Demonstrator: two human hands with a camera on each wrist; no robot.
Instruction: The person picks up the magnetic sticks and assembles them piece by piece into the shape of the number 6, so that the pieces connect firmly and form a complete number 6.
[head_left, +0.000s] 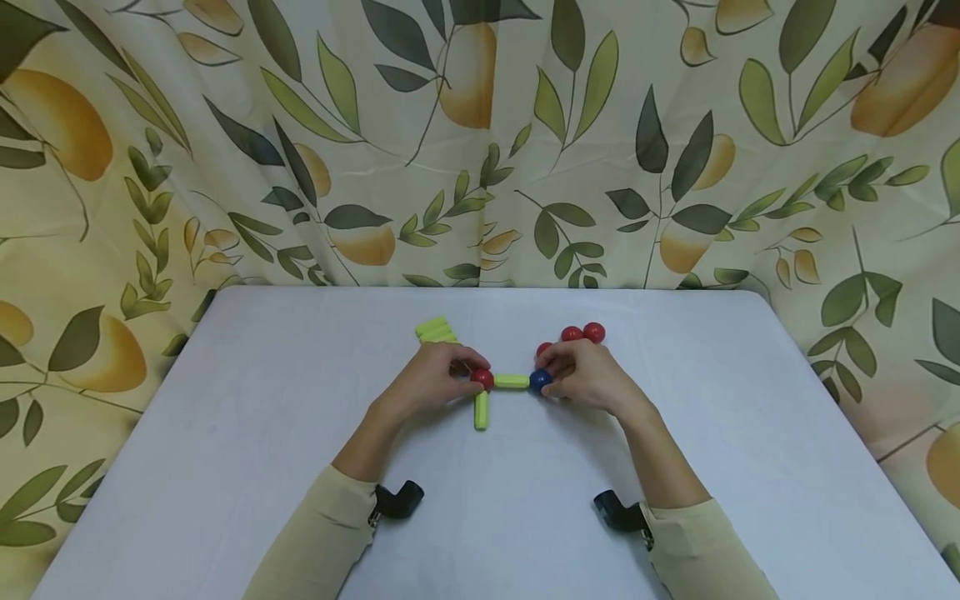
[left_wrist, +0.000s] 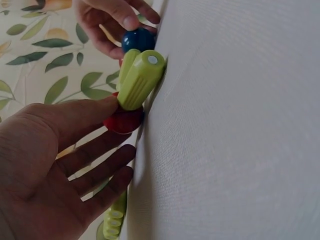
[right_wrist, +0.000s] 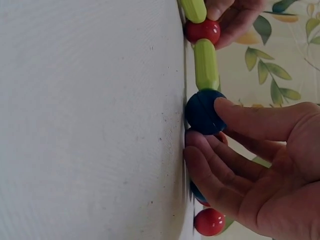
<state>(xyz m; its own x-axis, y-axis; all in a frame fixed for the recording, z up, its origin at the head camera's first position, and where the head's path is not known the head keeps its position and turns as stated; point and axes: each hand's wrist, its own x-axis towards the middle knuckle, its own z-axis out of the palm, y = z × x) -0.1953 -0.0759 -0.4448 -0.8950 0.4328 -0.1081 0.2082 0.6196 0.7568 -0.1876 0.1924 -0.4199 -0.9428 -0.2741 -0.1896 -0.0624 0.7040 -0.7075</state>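
Blue ball (head_left: 540,381), on the white surface (head_left: 262,375), meeting the right end of the crosswise green rod (head_left: 512,382). The rod's long axis runs left to right between the two hands; its left end meets a red ball (head_left: 482,380), from which a second green rod (head_left: 482,411) points toward the person. The right grip (head_left: 587,372), nearer the blue ball and just right of it, pinches it between thumb and fingers; the left grip (head_left: 438,372) pinches the red ball.

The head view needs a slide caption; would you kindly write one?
Left grip holds red ball, right grip holds blue ball, green rod between.
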